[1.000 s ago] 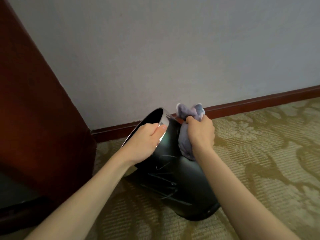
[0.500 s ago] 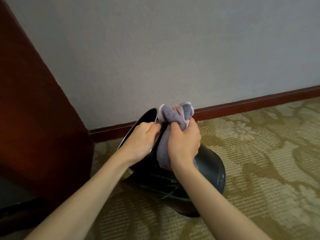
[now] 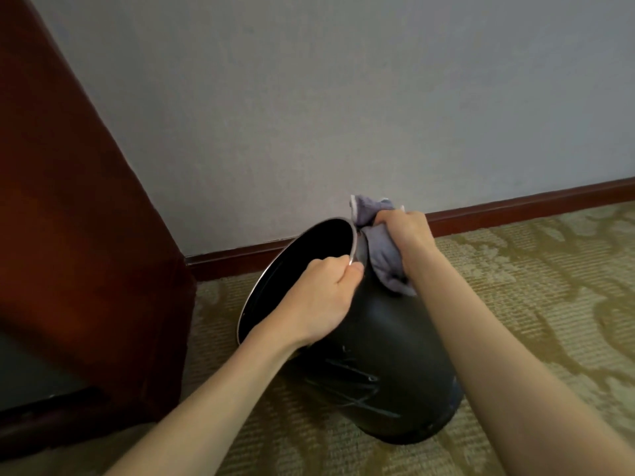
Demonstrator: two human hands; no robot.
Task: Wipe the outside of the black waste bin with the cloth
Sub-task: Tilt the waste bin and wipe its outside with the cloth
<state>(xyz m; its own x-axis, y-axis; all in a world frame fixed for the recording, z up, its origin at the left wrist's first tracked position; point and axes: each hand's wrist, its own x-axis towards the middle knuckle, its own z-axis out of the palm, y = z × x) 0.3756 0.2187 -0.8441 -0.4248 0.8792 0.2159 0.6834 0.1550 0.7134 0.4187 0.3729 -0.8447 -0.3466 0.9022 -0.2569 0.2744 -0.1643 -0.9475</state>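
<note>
The black waste bin [image 3: 381, 352] stands tilted on the carpet, its open mouth with a silver rim turned up and to the left. My left hand [image 3: 319, 300] grips the rim at its near right side, fingers curled over the edge. A bunched grey-purple cloth [image 3: 383, 255] is pressed against the bin's upper outer wall just right of the rim, with my right hand [image 3: 407, 238] closed around it. Pale scratch lines mark the bin's lower side.
A dark red-brown wooden cabinet [image 3: 79, 235] stands close on the left. A grey wall with a brown skirting board [image 3: 515, 207] runs behind the bin. Patterned beige carpet [image 3: 532, 304] stretches to the right and in front.
The bin's mouth has swung round to face left and shows more of its inside. My right hand with the cloth moved from over the rim back to the right, onto the outer wall.
</note>
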